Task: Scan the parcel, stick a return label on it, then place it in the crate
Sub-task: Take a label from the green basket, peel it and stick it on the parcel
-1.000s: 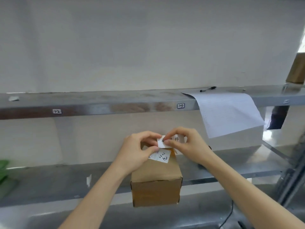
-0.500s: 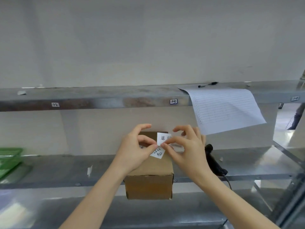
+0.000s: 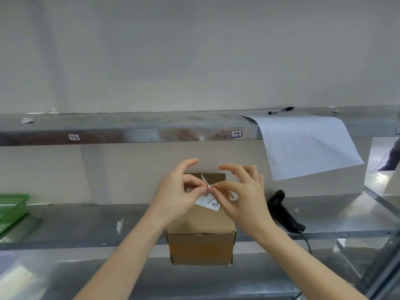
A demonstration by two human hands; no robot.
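Note:
A brown cardboard parcel (image 3: 201,245) stands on the front edge of the middle metal shelf (image 3: 75,226). A white shipping sticker (image 3: 208,201) with handwriting lies on its top. Above the parcel, my left hand (image 3: 181,195) and my right hand (image 3: 240,198) pinch a small white return label (image 3: 205,180) between thumbs and forefingers; it stands edge-on, partly folded. The other fingers are spread. A green crate (image 3: 12,208) sits at the far left of the same shelf, partly cut off by the frame.
A black handheld scanner (image 3: 283,211) with a cable lies on the shelf right of the parcel. A lined paper sheet (image 3: 307,146) hangs from the upper shelf (image 3: 129,128), with a pen (image 3: 281,110) above it. Small paper scraps (image 3: 120,225) lie on the shelves.
The label has turned from facing me to edge-on between my fingertips, and my fingers have spread wider. The view has shifted, showing more of the scanner and the green crate.

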